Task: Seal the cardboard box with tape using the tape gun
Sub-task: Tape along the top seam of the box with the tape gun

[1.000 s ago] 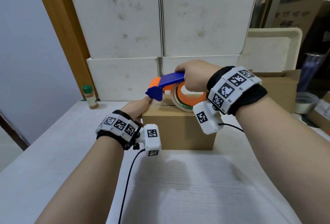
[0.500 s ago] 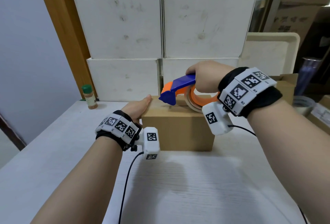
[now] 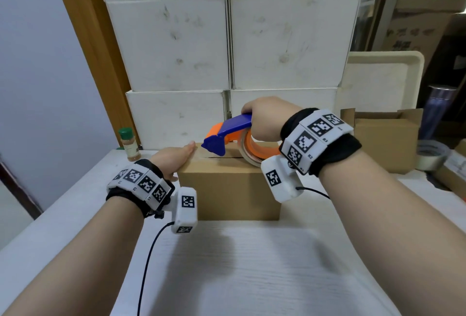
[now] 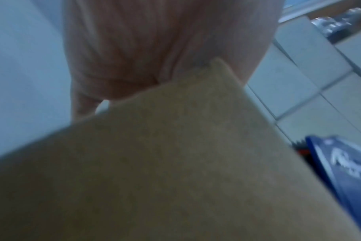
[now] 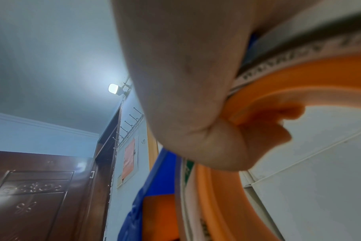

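A small brown cardboard box (image 3: 227,189) stands on the white table, its top flaps closed along a seam. My left hand (image 3: 174,158) lies flat against the box's top left edge with straight fingers; the left wrist view shows the palm (image 4: 155,48) against the cardboard (image 4: 175,163). My right hand (image 3: 267,119) grips the blue and orange tape gun (image 3: 227,134) with its tape roll (image 3: 252,149). The gun's blue nose rests on the box top near the seam. In the right wrist view my fingers (image 5: 196,97) curl round the orange roll holder (image 5: 268,91).
Stacked white boxes (image 3: 227,51) rise right behind the cardboard box. A spice jar with a green cap (image 3: 129,144) stands at the back left. An open cardboard box (image 3: 385,139), a cream tray (image 3: 385,76) and a tape roll (image 3: 431,154) are on the right. Table (image 3: 252,265) in front lies bare.
My right hand has carried the tape gun rightward and down from the left edge toward the middle of the box top. The left hand stays pressed on the box's left edge.
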Available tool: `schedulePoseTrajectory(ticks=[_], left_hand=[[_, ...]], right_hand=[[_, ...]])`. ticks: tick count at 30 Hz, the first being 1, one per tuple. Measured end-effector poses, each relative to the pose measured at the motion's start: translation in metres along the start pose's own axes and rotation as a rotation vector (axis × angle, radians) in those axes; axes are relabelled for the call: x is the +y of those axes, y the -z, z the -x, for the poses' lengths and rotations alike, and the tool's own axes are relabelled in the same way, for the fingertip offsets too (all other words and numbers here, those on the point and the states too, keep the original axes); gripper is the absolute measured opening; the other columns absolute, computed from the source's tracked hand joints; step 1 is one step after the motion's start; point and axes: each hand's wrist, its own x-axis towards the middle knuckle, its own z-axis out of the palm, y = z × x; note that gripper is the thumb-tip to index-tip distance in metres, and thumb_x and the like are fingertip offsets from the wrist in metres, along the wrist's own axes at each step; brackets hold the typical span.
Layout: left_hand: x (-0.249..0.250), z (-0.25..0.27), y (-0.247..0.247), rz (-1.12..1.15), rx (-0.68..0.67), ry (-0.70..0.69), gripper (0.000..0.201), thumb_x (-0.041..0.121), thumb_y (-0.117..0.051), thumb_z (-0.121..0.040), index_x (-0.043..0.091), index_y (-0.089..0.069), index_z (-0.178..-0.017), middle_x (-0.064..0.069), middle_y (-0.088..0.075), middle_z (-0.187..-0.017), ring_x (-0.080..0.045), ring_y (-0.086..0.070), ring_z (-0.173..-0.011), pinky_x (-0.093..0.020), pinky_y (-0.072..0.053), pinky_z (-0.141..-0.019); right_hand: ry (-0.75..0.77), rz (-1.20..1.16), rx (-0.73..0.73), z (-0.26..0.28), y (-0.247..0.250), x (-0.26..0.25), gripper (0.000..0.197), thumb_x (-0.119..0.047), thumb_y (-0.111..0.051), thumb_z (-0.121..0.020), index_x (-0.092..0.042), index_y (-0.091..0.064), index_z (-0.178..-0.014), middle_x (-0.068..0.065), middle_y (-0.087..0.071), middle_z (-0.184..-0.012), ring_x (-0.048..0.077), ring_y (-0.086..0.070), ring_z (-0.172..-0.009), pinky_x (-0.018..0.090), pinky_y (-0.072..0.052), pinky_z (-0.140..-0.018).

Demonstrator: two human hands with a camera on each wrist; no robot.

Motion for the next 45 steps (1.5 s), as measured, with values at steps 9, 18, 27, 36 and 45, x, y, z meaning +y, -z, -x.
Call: schedulePoseTrajectory(ticks=[9, 18, 27, 36, 45], left_hand=[[0.02, 0.0, -0.01, -0.289, 0.156, -0.301, 0.04, 0.014, -0.044, -0.095, 0.01, -0.051, -0.134, -0.009, -0.055, -0.134, -0.024, -0.051, -0.122, -0.027, -0.037, -0.096], [0.019, -0.01, -0.025, -0.495, 0.114, -0.339, 0.019, 0.008, -0.037, -0.095, 0.009, -0.053, -0.106, -0.012, -0.056, -0.102, -0.023, -0.05, -0.089, -0.032, -0.04, -0.082], [0.02, -0.014, -0.025, -0.629, 0.128, -0.294, 0.027, 0.016, -0.037, -0.095, 0.008, -0.05, -0.117, -0.017, -0.057, -0.117, -0.031, -0.057, -0.099, -0.037, -0.045, -0.086], [0.023, -0.011, -0.023, -0.601, 0.1, -0.313, 0.032, 0.014, -0.031, -0.099, 0.006, -0.047, -0.125, -0.016, -0.055, -0.122, -0.028, -0.051, -0.098, -0.035, -0.04, -0.093], [0.02, -0.001, -0.013, -0.502, 0.092, -0.292, 0.04, 0.021, -0.028, -0.102, 0.004, -0.041, -0.135, -0.019, -0.052, -0.132, -0.033, -0.048, -0.123, -0.035, -0.037, -0.1]], right_hand=[[0.0, 0.004, 0.0, -0.002, -0.001, -0.002, 0.038, -0.004, -0.049, -0.081, -0.019, -0.059, -0.114, 0.005, -0.064, -0.103, 0.023, -0.057, -0.089, 0.03, -0.044, -0.073], [-0.003, -0.002, 0.0, -0.004, -0.003, -0.003, 0.038, -0.006, -0.05, -0.081, -0.02, -0.058, -0.115, 0.004, -0.064, -0.102, 0.023, -0.058, -0.09, 0.031, -0.045, -0.075], [0.008, 0.041, -0.047, -0.003, 0.001, -0.004, 0.038, -0.003, -0.049, -0.082, -0.018, -0.057, -0.116, 0.006, -0.063, -0.104, 0.022, -0.053, -0.083, 0.03, -0.04, -0.07], [0.011, 0.047, -0.046, 0.004, 0.006, 0.0, 0.043, -0.001, -0.047, -0.082, -0.019, -0.056, -0.12, 0.003, -0.057, -0.097, 0.022, -0.05, -0.084, 0.03, -0.038, -0.071], [0.019, 0.013, -0.044, 0.005, 0.005, -0.002, 0.042, -0.001, -0.047, -0.082, -0.019, -0.055, -0.12, 0.002, -0.056, -0.096, 0.02, -0.05, -0.083, 0.029, -0.038, -0.071]])
